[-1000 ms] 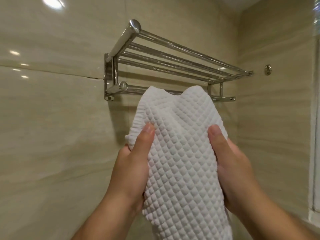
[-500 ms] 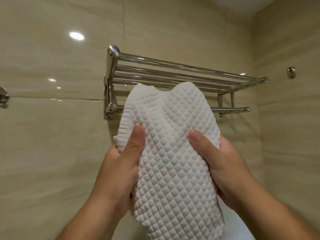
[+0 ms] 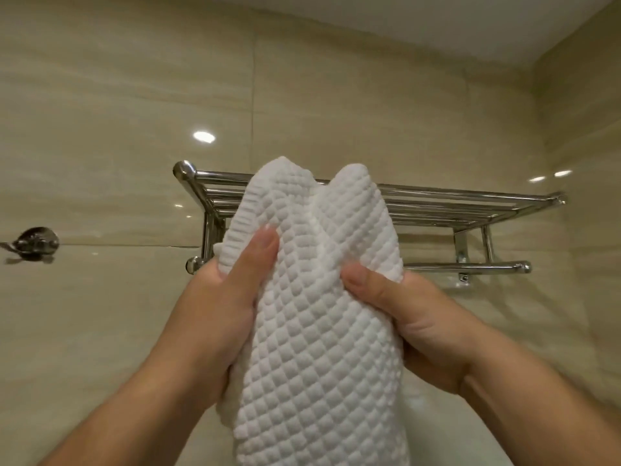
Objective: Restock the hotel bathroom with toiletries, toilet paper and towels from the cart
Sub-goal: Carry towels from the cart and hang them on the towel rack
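In front of the beige tiled wall (image 3: 100, 95), both bare arms reach upward, lifting a white waffle-textured towel (image 3: 319, 331) toward the chrome towel rack (image 3: 453, 203). The left hand (image 3: 218, 314) wraps around the towel's left side, its thumb lying upward across the front of the cloth, the fingers out of sight behind it. The right hand (image 3: 420, 324) clasps the right side the same way, its thumb pressed in sideways against the weave and the rest of the fingers hidden at the back. Between the two hands the towel is bunched into a thick fold, its top ending in two rounded humps that rise in front of the rack's upper shelf of parallel bars; whether the cloth touches the bars I cannot tell. The lower length of the towel hangs down between the forearms and runs out of view at the bottom. Under the shelf a single rail (image 3: 470, 267) runs along. Off to the left, a small chrome hook (image 3: 35, 243) sits on the wall, well apart from the rack.
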